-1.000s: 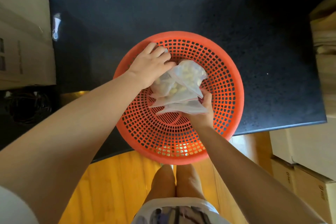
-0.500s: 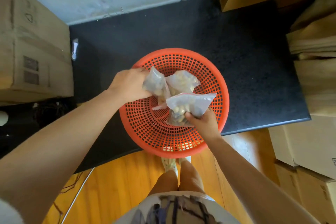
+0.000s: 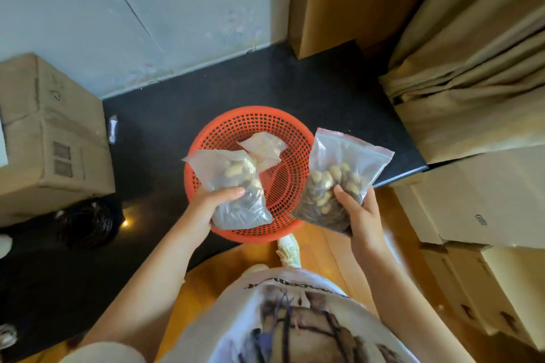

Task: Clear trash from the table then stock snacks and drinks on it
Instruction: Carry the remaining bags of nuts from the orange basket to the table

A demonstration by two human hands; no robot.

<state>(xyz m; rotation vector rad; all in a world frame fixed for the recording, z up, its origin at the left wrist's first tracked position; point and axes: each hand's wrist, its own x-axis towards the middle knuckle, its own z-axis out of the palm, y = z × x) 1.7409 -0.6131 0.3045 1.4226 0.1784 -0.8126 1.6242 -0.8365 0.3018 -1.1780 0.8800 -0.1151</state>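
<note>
An orange perforated basket (image 3: 283, 121) sits on the black table (image 3: 339, 97) near its front edge. My left hand (image 3: 206, 205) grips a clear bag of nuts (image 3: 233, 183) above the basket's left side. My right hand (image 3: 358, 215) grips a second zip bag of nuts (image 3: 339, 174) with a red seal, held up over the basket's right rim. A third small bag (image 3: 262, 149) with pale contents lies inside the basket at its far side.
Cardboard boxes (image 3: 50, 132) stand at the left, and more boxes (image 3: 486, 200) are stacked at the right under beige curtain fabric (image 3: 472, 53). A small white wrapper (image 3: 113, 128) lies on the table's left part. Dark cables (image 3: 88, 221) lie coiled at the lower left.
Both hands have lifted a nut bag each out of the basket and drawn them apart and toward me. One bag stays in the basket. My head has pulled back.
</note>
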